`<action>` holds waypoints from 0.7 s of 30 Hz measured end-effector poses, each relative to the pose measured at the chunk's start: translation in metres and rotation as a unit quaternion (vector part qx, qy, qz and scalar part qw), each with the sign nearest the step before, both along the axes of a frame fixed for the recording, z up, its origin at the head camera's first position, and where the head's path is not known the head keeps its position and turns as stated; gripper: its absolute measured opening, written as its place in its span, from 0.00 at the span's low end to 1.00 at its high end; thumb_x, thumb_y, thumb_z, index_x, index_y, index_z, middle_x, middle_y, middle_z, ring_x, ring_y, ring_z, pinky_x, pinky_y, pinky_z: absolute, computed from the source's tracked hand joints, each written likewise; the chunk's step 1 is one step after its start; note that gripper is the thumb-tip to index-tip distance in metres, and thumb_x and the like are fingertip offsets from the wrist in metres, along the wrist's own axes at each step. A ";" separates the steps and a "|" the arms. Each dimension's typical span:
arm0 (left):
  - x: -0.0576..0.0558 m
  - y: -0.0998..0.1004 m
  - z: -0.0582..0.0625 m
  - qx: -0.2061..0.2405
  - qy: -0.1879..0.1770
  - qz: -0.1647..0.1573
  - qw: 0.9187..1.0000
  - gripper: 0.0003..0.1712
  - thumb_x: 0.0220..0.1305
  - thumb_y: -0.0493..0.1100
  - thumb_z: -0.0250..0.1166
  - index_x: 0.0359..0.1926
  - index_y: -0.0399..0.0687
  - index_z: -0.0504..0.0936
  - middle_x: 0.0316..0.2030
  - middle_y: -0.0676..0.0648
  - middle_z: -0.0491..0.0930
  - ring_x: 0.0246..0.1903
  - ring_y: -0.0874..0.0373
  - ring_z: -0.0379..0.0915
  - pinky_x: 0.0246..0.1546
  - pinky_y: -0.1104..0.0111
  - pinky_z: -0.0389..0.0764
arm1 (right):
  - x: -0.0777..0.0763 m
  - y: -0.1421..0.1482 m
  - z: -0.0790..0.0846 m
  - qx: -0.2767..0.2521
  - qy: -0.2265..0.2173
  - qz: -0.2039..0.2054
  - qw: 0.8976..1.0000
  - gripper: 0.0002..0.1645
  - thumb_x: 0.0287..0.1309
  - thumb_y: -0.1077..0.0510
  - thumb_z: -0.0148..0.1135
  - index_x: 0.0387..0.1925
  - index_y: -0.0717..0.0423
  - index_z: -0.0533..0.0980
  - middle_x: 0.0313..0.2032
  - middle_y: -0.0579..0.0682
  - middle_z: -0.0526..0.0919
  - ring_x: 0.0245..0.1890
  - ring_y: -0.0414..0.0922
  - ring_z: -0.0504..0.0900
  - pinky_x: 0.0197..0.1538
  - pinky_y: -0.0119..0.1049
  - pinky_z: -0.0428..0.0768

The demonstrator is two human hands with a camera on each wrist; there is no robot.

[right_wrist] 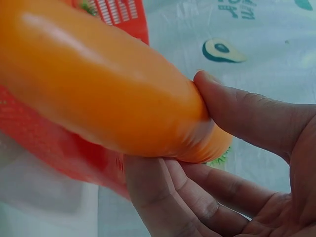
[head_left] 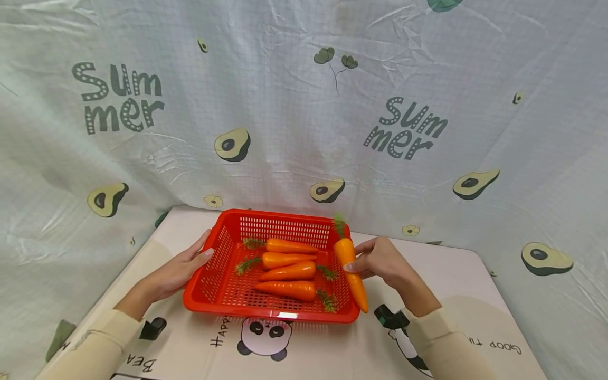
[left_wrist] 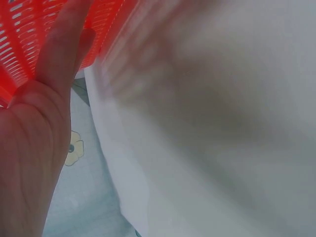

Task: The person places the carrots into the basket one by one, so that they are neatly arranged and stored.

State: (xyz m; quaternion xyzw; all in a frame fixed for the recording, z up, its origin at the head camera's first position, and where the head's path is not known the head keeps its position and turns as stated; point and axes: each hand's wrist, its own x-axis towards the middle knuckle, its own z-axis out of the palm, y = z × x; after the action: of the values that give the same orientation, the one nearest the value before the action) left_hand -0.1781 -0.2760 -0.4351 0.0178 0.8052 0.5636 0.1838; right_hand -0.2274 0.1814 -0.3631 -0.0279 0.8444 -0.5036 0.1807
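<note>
My right hand (head_left: pixel 380 261) holds an orange carrot (head_left: pixel 349 258) with a green leafy top, thumb and fingers pinching it. This carrot slants over the right rim of a red perforated plastic basket (head_left: pixel 273 315), green top toward the back, tip toward me. In the right wrist view the carrot (right_wrist: pixel 98 84) fills much of the picture, its thick end between thumb and fingers. My left hand (head_left: pixel 178 272) rests against the basket's left side, thumb at the rim, fingers fairly straight along the outer wall (left_wrist: pixel 111 24). Inside the basket, several carrots (head_left: pixel 287 290) lie crosswise in a column, tops pointing left or right.
The basket stands on a pale table (head_left: pixel 190 348) printed with a panda (head_left: pixel 264 338) and lettering. Behind and at both sides hangs a light cloth (head_left: pixel 280 105) with avocado and "summer" prints. Dark wrist straps (head_left: pixel 153 328) show under both forearms.
</note>
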 end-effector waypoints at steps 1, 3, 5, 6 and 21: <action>0.000 0.000 0.000 -0.001 0.000 0.001 1.000 0.47 0.81 0.59 0.50 0.83 0.70 0.26 0.81 0.32 0.49 0.64 0.40 0.73 0.56 0.52 0.87 | 0.000 -0.002 0.000 0.000 0.000 0.004 1.000 0.33 0.51 0.60 0.80 0.56 0.73 0.79 0.41 0.60 0.90 0.34 0.51 0.92 0.43 0.47 0.91; 0.000 0.001 0.000 -0.002 -0.001 0.002 1.000 0.47 0.81 0.59 0.50 0.83 0.70 0.26 0.82 0.32 0.49 0.64 0.40 0.73 0.56 0.52 0.87 | 0.000 -0.006 0.002 0.001 -0.001 0.011 1.000 0.33 0.51 0.60 0.80 0.56 0.73 0.79 0.43 0.61 0.89 0.35 0.51 0.92 0.43 0.47 0.91; 0.000 0.001 0.000 -0.005 0.000 0.002 1.000 0.47 0.81 0.59 0.50 0.83 0.70 0.26 0.82 0.32 0.49 0.64 0.40 0.73 0.56 0.52 0.87 | 0.000 -0.009 0.003 0.003 -0.002 0.018 1.000 0.33 0.51 0.61 0.80 0.56 0.73 0.79 0.45 0.62 0.89 0.35 0.51 0.92 0.43 0.47 0.91; 0.000 0.001 0.000 -0.006 0.000 0.002 1.000 0.47 0.81 0.59 0.50 0.83 0.70 0.26 0.82 0.32 0.49 0.64 0.40 0.73 0.56 0.52 0.87 | 0.000 -0.011 0.003 0.004 -0.002 0.023 1.000 0.32 0.51 0.61 0.79 0.56 0.73 0.80 0.45 0.62 0.89 0.35 0.51 0.92 0.42 0.47 0.91; 0.001 0.001 0.001 -0.010 0.001 0.002 1.000 0.47 0.82 0.60 0.49 0.83 0.69 0.26 0.82 0.32 0.48 0.64 0.41 0.72 0.58 0.54 0.87 | -0.002 -0.041 0.005 0.046 0.018 0.086 0.995 0.29 0.46 0.61 0.82 0.51 0.68 0.85 0.41 0.55 0.88 0.35 0.47 0.86 0.41 0.43 0.91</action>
State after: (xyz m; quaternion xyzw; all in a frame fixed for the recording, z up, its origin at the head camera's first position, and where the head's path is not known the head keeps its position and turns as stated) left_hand -0.1769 -0.2751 -0.4337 0.0151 0.8113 0.5555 0.1818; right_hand -0.2299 0.1405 -0.3581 -0.1011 0.8643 -0.4457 0.2097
